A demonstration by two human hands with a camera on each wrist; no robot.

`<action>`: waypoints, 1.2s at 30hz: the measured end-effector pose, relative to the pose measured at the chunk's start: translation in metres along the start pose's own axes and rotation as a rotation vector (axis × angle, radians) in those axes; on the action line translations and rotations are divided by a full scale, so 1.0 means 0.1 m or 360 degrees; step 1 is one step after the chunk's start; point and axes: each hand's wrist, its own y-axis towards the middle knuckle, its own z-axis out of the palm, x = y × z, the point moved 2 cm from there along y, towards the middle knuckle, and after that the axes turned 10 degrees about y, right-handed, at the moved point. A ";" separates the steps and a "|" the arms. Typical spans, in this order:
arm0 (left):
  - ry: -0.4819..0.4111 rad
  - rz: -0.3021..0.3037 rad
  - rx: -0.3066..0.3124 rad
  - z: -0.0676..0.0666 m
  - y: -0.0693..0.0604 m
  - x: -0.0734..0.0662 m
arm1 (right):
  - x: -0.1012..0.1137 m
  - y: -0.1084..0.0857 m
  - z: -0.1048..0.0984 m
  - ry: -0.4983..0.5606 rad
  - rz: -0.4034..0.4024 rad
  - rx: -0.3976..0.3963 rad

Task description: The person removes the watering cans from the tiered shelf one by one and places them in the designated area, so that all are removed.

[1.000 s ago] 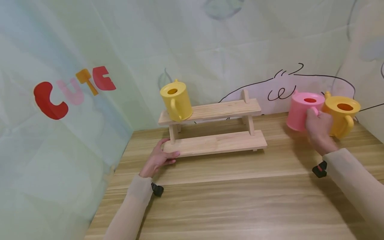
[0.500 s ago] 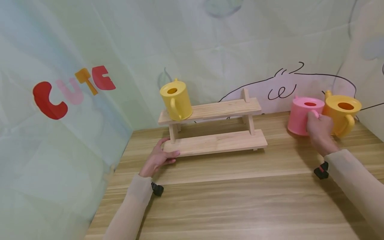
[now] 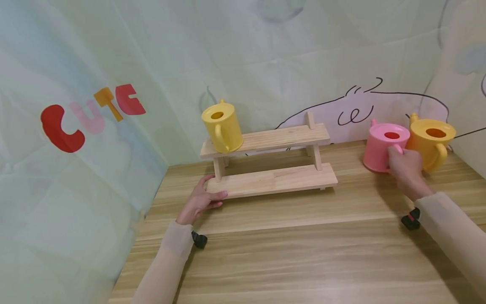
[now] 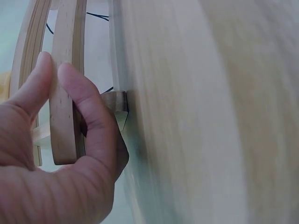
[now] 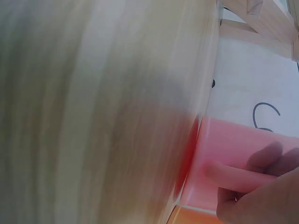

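My left hand (image 3: 200, 199) grips the left end of the lower board (image 3: 275, 180) of a two-tier wooden shelf. In the left wrist view, the thumb lies over one face of the board (image 4: 63, 114) and the curled fingers over the other. At the right, my right hand (image 3: 406, 168) holds the handle of a pink watering can (image 3: 376, 148), with fingers curled round it. The can is upright; whether its base touches the table, I cannot tell. Close beside it on the right stands an orange-yellow watering can (image 3: 422, 145). A yellow watering can (image 3: 229, 130) stands on the shelf's upper board (image 3: 282, 137), at its left end.
The shelf stands near the back of a wood-grain table (image 3: 288, 253). A printed cloth backdrop (image 3: 243, 63) hangs behind the table and along its left side. Bare tabletop lies between the shelf and the pink can.
The pink watering can has come slightly towards me and down in the head view, with my right hand still on its handle. My left hand and the shelf have stayed put.
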 end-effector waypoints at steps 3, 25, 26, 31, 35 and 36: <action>0.0002 0.0009 0.0001 0.00 0.00 0.00 | -0.01 -0.03 -0.03 -0.0038 -0.0016 0.0029; -0.0001 0.0003 0.0000 0.00 -0.02 -0.01 | -0.04 -0.11 -0.17 -0.0432 -0.0056 0.0133; 0.0001 0.0005 0.0002 0.00 -0.02 -0.01 | -0.03 -0.13 -0.17 -0.0448 -0.0069 0.0127; 0.0006 0.0003 0.0002 -0.01 -0.02 0.00 | -0.01 -0.21 -0.20 -0.0466 -0.0140 0.0125; 0.0011 -0.0006 -0.0007 -0.01 -0.01 0.00 | 0.01 -0.27 -0.18 -0.0392 -0.0209 0.0067; 0.0013 -0.0006 -0.0009 -0.01 -0.01 0.00 | 0.03 -0.29 -0.17 -0.0376 -0.0227 0.0032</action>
